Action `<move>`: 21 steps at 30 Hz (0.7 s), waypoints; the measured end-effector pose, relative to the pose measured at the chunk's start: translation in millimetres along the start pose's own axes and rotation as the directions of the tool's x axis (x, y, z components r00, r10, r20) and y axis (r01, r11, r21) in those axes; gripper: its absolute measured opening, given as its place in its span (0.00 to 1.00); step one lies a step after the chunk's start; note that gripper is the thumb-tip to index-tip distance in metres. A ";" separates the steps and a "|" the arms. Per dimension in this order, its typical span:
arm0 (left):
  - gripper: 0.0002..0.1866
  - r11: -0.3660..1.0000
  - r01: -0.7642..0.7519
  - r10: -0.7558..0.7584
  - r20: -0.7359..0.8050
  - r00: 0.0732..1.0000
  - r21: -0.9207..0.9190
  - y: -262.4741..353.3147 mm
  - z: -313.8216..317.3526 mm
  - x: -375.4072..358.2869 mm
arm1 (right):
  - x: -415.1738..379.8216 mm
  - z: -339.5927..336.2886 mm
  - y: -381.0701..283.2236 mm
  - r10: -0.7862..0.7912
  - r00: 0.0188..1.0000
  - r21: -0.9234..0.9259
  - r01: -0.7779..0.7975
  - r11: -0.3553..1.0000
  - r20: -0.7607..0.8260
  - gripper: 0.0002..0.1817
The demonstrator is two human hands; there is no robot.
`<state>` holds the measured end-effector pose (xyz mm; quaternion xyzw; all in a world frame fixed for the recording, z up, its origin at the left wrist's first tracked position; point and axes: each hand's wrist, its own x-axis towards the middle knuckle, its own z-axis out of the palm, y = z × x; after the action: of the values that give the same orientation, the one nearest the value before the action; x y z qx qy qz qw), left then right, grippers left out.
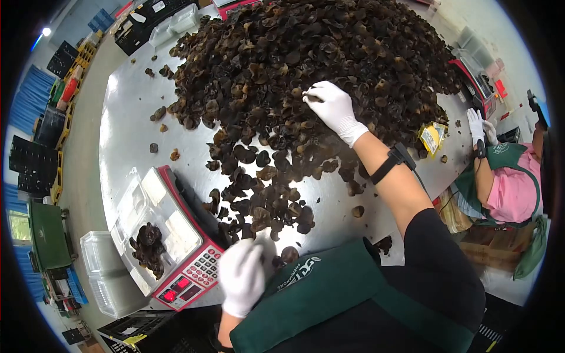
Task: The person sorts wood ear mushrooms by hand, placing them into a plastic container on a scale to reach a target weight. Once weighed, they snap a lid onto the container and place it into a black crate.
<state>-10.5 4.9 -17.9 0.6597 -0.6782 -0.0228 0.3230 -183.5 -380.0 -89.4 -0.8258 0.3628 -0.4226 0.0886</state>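
A large heap of dark brown, fungus-like pieces covers much of the metal table. My right hand, white-gloved, is over the heap with fingers pinched together; whatever is between them is too small to name. Beside the red-framed scale's keypad, my left hand, also gloved, is slightly blurred above the table's near edge, its fingers hard to make out. The scale carries a clear open container with a clump of dark pieces in it.
Stacked clear containers stand left of the scale. A yellow packet lies at the heap's right edge. At the right, a co-worker in pink and green has gloved hands near another scale. Black crates are at the upper left.
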 end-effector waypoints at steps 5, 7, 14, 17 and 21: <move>0.18 0.852 0.334 -0.129 -0.457 0.880 0.403 -53.0 -109.8 -39.8 | 6.6 -24.5 -48.0 0.442 0.868 0.296 -0.494 0.818 0.226 0.15; 0.17 0.769 0.495 -0.234 -0.543 0.807 0.405 -79.3 -138.2 -58.9 | 3.0 -27.0 -69.3 0.445 0.621 0.695 -0.719 -0.004 0.645 0.17; 0.16 0.801 0.585 -0.458 -0.497 0.737 0.129 -120.9 -128.0 -95.9 | -31.6 14.1 -113.3 -0.090 0.576 0.303 -0.549 -0.779 0.813 0.22; 0.16 0.821 0.547 -0.425 -0.464 0.777 0.164 -112.1 -109.7 -90.7 | -27.8 16.2 -148.7 -0.231 0.623 0.249 -0.585 -0.772 0.747 0.21; 0.18 0.833 0.542 -0.441 -0.460 0.771 0.110 -96.2 -101.2 -83.0 | -22.0 40.6 -176.0 -0.333 0.557 0.080 -0.590 -0.803 0.761 0.21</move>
<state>115.0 108.0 -15.7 0.8377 -0.3932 0.1146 0.3612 -68.6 -244.8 -49.0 -0.0316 -0.0093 -0.1302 0.9909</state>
